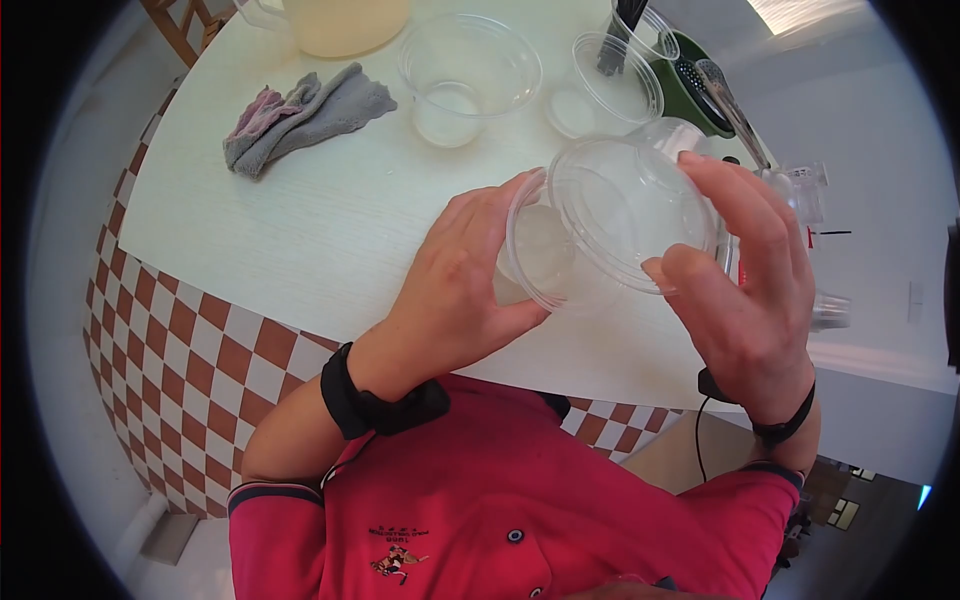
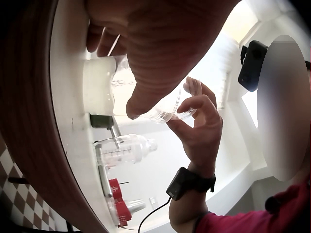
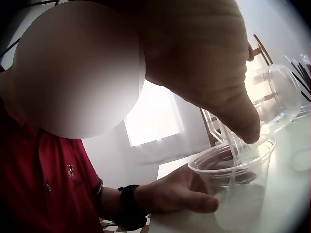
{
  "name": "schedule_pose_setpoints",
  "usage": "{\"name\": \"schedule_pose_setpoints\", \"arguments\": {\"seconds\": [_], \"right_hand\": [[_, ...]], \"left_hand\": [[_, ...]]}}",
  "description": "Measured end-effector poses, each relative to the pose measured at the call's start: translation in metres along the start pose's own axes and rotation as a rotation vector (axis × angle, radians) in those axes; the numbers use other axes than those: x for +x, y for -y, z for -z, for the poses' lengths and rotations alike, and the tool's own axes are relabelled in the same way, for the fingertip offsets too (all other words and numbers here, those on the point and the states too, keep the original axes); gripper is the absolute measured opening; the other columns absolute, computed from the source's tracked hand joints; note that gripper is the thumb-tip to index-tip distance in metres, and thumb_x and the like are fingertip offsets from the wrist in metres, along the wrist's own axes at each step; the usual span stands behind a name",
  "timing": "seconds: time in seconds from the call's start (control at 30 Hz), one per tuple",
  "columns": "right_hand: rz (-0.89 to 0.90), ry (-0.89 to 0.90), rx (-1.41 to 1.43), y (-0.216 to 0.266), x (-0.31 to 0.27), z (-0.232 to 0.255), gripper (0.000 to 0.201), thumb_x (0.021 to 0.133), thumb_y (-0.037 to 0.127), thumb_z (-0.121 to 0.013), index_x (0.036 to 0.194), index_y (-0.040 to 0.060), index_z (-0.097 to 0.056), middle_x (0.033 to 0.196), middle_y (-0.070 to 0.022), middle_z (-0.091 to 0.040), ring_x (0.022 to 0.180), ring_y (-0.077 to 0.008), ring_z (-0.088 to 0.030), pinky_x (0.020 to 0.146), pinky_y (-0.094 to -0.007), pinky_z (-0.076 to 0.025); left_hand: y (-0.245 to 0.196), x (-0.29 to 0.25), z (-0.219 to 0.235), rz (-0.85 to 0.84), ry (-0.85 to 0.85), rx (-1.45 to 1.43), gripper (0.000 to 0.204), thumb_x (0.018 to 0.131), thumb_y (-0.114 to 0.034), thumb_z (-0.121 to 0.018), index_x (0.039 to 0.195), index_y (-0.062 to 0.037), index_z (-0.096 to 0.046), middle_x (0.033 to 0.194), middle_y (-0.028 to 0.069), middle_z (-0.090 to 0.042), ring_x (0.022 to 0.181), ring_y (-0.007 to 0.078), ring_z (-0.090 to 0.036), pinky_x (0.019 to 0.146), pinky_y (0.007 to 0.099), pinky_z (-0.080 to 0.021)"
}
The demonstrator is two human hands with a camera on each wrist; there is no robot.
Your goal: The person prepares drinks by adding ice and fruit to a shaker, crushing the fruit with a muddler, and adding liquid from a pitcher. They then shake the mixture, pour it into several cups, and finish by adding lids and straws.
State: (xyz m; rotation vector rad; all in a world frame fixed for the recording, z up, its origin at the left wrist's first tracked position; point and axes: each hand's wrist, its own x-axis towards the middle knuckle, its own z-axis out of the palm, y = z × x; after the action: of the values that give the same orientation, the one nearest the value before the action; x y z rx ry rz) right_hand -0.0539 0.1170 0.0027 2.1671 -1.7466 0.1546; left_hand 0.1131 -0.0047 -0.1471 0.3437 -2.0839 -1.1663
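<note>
On the near part of the white table (image 1: 250, 230), my left hand (image 1: 450, 270) curls round the side of a clear plastic bowl (image 1: 535, 255), whose open top faces up. In the right wrist view cloudy whitish liquid fills the lower part of this bowl (image 3: 238, 199). Right above it, my right hand (image 1: 750, 270) grips a second clear plastic bowl (image 1: 640, 205) between fingers and thumb. This bowl tips to the left, its rim overlapping the lower one. Thin pale streaks (image 3: 235, 165) run down into the lower bowl from it.
A jug of pale yellow liquid (image 1: 345, 25) stands at the back, near a crumpled grey and pink cloth (image 1: 310, 115). Wide clear bowls (image 1: 470, 60) sit behind my hands. Farther right are a green holder (image 1: 690, 105), a slotted ladle (image 1: 725, 100) and a clear bottle (image 2: 121, 150).
</note>
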Motion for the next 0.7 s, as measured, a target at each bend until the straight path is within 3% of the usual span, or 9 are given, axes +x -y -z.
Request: {"name": "schedule_pose_setpoints", "arguments": {"seconds": [0.1, 0.2, 0.3, 0.4, 0.5, 0.6, 0.63, 0.7], "right_hand": [[-0.247, -0.068, 0.191, -0.01, -0.017, -0.008, 0.024, 0.069, 0.0, -0.081, 0.079, 0.0036, -0.059, 0.137, -0.0196, -0.057, 0.118, -0.0347, -0.061, 0.088, -0.0387, -0.054], [-0.432, -0.132, 0.386, -0.023, -0.046, -0.025, 0.027, 0.073, -0.001, -0.082, 0.088, 0.0038, -0.061, 0.144, -0.0209, -0.051, 0.123, -0.035, -0.06, 0.094, -0.0394, -0.054], [-0.739, -0.192, 0.721, -0.029, -0.078, -0.048, 0.028, 0.078, -0.001, -0.078, 0.097, 0.005, -0.059, 0.148, -0.0209, -0.047, 0.13, -0.0333, -0.055, 0.097, -0.0404, -0.054], [-0.888, -0.191, 0.894, -0.031, -0.103, -0.07, 0.03, 0.08, -0.002, -0.077, 0.102, 0.0054, -0.058, 0.151, -0.0207, -0.043, 0.131, -0.0323, -0.054, 0.096, -0.0383, -0.054], [-0.975, -0.187, 1.002, -0.025, -0.109, -0.079, 0.03, 0.081, -0.001, -0.076, 0.104, 0.0059, -0.058, 0.152, -0.0211, -0.042, 0.133, -0.0332, -0.052, 0.098, -0.0383, -0.052], [-0.948, -0.181, 1.023, -0.025, -0.112, -0.085, 0.047, 0.08, 0.001, -0.078, 0.121, 0.0067, -0.057, 0.156, -0.0203, -0.038, 0.138, -0.0333, -0.046, 0.104, -0.0411, -0.048], [-0.908, -0.171, 0.965, -0.023, -0.11, -0.083, 0.055, 0.079, 0.002, -0.078, 0.128, 0.0068, -0.054, 0.157, -0.0199, -0.037, 0.14, -0.0333, -0.044, 0.106, -0.0425, -0.046], [-0.833, -0.155, 0.84, -0.014, -0.106, -0.072, 0.071, 0.077, 0.005, -0.08, 0.14, 0.007, -0.049, 0.159, -0.0192, -0.034, 0.143, -0.0333, -0.04, 0.11, -0.0452, -0.042]], "left_hand": [[0.001, -0.001, -0.001, -0.003, -0.003, -0.014, 0.092, 0.067, -0.011, -0.084, 0.146, 0.0, -0.04, 0.131, 0.0193, -0.057, 0.121, 0.0375, -0.053, 0.106, 0.0429, -0.043], [0.0, -0.001, 0.004, 0.035, 0.048, -0.001, 0.094, 0.069, -0.016, -0.087, 0.148, 0.0009, -0.039, 0.141, 0.0187, -0.051, 0.127, 0.0348, -0.052, 0.108, 0.041, -0.042], [-0.003, -0.002, 0.008, 0.004, 0.045, 0.007, 0.091, 0.071, -0.012, -0.084, 0.149, 0.0016, -0.039, 0.144, 0.0192, -0.049, 0.129, 0.0349, -0.051, 0.109, 0.0419, -0.042], [-0.004, -0.012, 0.028, 0.004, 0.065, 0.113, 0.086, 0.073, -0.007, -0.079, 0.149, -0.0006, -0.039, 0.145, 0.018, -0.049, 0.131, 0.0332, -0.051, 0.107, 0.041, -0.043], [-0.005, -0.017, 0.062, 0.073, 0.022, 0.124, 0.082, 0.076, -0.003, -0.075, 0.149, -0.0043, -0.04, 0.145, 0.0155, -0.051, 0.134, 0.0297, -0.05, 0.104, 0.039, -0.045], [-0.007, -0.001, 0.073, 0.173, -0.177, 0.063, 0.08, 0.077, -0.002, -0.074, 0.15, -0.0074, -0.041, 0.147, 0.0124, -0.051, 0.135, 0.0261, -0.05, 0.102, 0.0371, -0.045], [-0.004, 0.007, 0.073, 0.159, -0.21, 0.056, 0.082, 0.079, -0.011, -0.077, 0.151, -0.0043, -0.038, 0.146, 0.0164, -0.049, 0.132, 0.0305, -0.051, 0.103, 0.0424, -0.047], [0.011, 0.024, 0.07, 0.149, -0.244, 0.056, 0.089, 0.078, -0.015, -0.079, 0.154, -0.0051, -0.032, 0.146, 0.0192, -0.048, 0.134, 0.0319, -0.049, 0.104, 0.0426, -0.046]]}}
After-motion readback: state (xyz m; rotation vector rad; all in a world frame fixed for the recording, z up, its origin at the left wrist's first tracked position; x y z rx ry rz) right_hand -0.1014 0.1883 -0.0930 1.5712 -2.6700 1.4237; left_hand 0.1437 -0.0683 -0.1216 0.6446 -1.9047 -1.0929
